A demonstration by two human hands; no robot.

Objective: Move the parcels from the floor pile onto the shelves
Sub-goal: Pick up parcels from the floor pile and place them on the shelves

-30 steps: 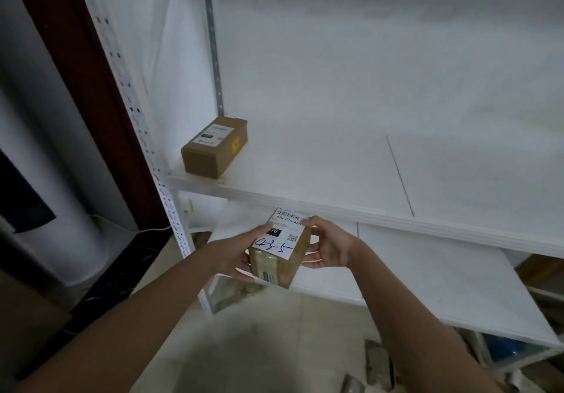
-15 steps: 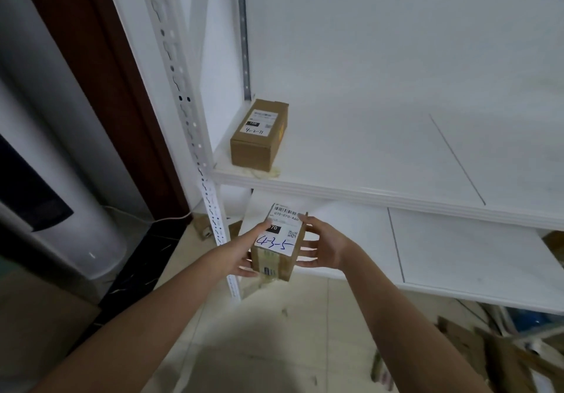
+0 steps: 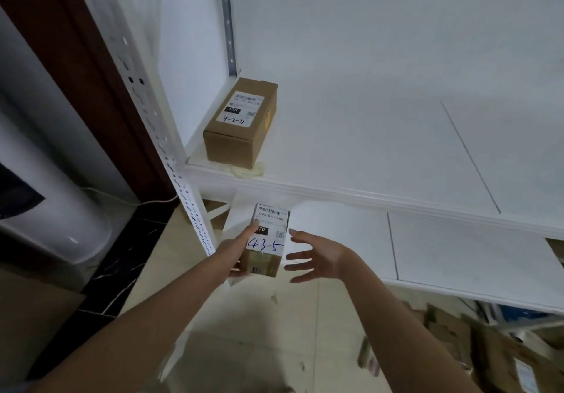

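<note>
The person stands at the white shelving with a small parcel (image 3: pixel 266 241) held out low, in the air just short of the lower shelf (image 3: pixel 457 255); it is a brown carton with a white label on top, "4-3-5" written on it in blue. The left hand (image 3: pixel 235 257) alone carries it, its fingers (image 3: pixel 254 230) clamped on the carton's left side; one lies along the label's edge, the rest go under, out of sight. The right hand (image 3: pixel 320 258) hangs just beside the carton at its 3 o'clock, not touching, its fingers (image 3: pixel 297 259) straight and spread apart.

The parcel's long axis runs from 6 to 12 o'clock, far end pointing at the shelves; the lower shelf lies right beyond it at 12 to 1 o'clock, the upper shelf (image 3: pixel 366 199) above that. At about 11 o'clock on the upper shelf another parcel (image 3: pixel 241 124), marked "4-2-11", sits at the left end near the front edge, lengthwise front to back.

To my eye the left hand will do the placing; a straight push along the box's length would seat it on the lower shelf, while the upper one calls for a lift over the front lip. The upright post (image 3: pixel 171 154) stands close at 9 o'clock; drifting left could catch it. The floor pile (image 3: pixel 488 350) lies at 4 o'clock.
</note>
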